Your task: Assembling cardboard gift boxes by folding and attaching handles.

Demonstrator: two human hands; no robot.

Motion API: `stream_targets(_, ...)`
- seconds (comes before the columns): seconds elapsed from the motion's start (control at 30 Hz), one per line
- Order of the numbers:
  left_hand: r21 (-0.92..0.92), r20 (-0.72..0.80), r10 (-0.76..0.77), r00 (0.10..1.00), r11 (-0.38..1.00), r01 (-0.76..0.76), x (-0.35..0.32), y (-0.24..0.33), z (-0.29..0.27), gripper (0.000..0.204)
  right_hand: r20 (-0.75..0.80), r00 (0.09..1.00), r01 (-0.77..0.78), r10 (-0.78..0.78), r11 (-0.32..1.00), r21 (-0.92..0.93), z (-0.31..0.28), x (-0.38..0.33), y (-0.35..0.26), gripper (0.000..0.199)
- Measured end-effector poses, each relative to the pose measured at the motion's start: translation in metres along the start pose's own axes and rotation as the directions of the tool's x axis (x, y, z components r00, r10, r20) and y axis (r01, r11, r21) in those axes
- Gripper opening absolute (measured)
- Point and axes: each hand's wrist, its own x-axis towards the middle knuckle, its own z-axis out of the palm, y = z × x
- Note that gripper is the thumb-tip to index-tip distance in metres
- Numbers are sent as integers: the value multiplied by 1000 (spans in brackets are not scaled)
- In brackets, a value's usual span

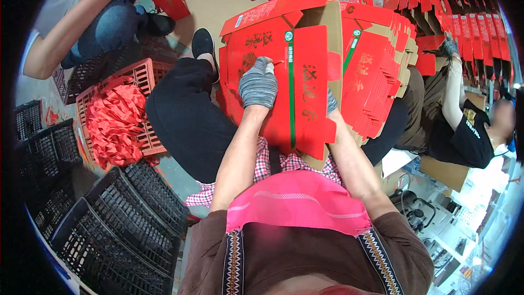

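A flattened red carton (314, 93) with gold print and a green stripe stands tilted over my lap. My left hand (257, 86), in a grey striped glove, is closed against its front face. A thin red tip pokes out from those fingers; what it belongs to is unclear. My right hand (331, 101), gloved the same way, reaches behind the carton's right edge, and its fingers are hidden there. Just right of this carton leans a thick stack of similar flat cartons (374, 79), fanned out with brown inner sides showing.
Left of my leg, a red plastic crate (150, 84) holds a heap of red ribbons (115, 125). Black plastic crates (117, 229) fill the lower left. Co-workers sit at upper left and right, one gloved hand (450, 46) near rows of red cartons (480, 35). More cartons lie ahead.
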Motion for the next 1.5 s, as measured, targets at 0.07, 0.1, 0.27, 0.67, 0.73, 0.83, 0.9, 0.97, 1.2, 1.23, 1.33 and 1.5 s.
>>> stream_targets(0.07,-118,-89,-18,996,993,7,1,-12,1,15,108,994,87,-13,693,-716,53,-19,-20,31)
stream_targets(0.1,-200,-199,-21,980,980,-20,0,-16,5,14,145,989,138,-8,358,-923,76,-27,-28,30)
stream_targets(0.27,-912,153,-402,903,295,286,-2,-36,-3,15,-108,884,279,-455,697,-661,133,-20,2,37)
stream_targets(0.67,-814,321,-350,880,372,445,-14,-113,-15,17,-19,874,308,-486,583,-752,144,-43,15,38)
stream_targets(0.73,-783,311,-336,889,441,440,-7,-118,-1,18,-70,952,266,-298,919,-292,148,-54,-6,50)
stream_targets(0.83,-756,268,-312,912,518,399,3,-133,-7,19,60,961,273,-270,961,-53,133,-89,-28,61)
stream_targets(0.9,-221,161,-161,974,956,195,-23,-22,-9,16,-12,916,394,-401,906,-155,105,-92,-31,46)
stream_targets(0.97,-175,267,-150,952,964,201,-45,16,-33,14,-54,964,224,-260,904,-365,71,-90,-26,38)
stream_targets(1.2,445,441,154,884,818,-364,-84,85,-162,10,-364,885,242,-291,955,-174,0,-81,-62,33)
stream_targets(1.23,465,411,134,902,820,-334,-89,85,-178,8,-322,933,142,-158,987,-71,-12,-76,-65,31)
stream_targets(1.33,499,323,205,924,793,-350,-105,70,-209,8,-381,920,82,-87,996,-30,-15,-79,-69,32)
stream_targets(1.5,442,248,249,936,831,-337,-119,69,-236,5,-384,922,100,-45,987,124,2,-86,-70,28)
